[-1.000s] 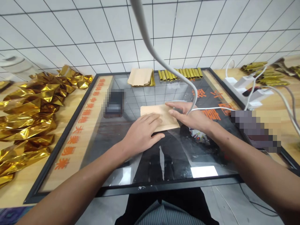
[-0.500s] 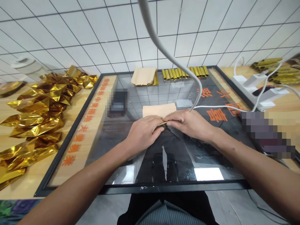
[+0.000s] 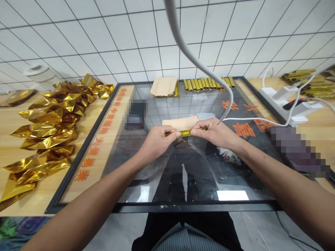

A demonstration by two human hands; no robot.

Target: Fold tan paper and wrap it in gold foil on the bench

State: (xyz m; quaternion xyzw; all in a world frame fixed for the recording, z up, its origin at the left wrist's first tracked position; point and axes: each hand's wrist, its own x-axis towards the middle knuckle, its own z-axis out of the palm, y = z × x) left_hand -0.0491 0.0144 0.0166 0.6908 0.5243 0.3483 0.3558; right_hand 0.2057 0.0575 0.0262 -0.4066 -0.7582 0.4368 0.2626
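Between my two hands is a thin rolled tube of gold foil paper (image 3: 185,132), lying crosswise above the black glass board (image 3: 167,167). My left hand (image 3: 160,139) pinches its left end between thumb and fingers. At the right end, my right hand (image 3: 210,131) closes on it the same way. Just behind the tube a pale peach sheet (image 3: 180,122) lies flat on the glass. Farther back sit a stack of folded peach-and-gold sheets (image 3: 164,87) and a row of several finished gold tubes (image 3: 206,83).
Folded gold foil pieces (image 3: 49,129) cover the left side. A phone (image 3: 135,114) lies on the glass, a dark blurred device (image 3: 295,148) at right. A white power strip (image 3: 274,99) has cables, and a thick grey cable (image 3: 199,69) hangs over my right hand. More gold tubes (image 3: 318,85) lie far right.
The gold paper was mostly hidden under my fingers; now it shows as a rolled tube. My hands have moved apart to its two ends. The whole view has shifted slightly.
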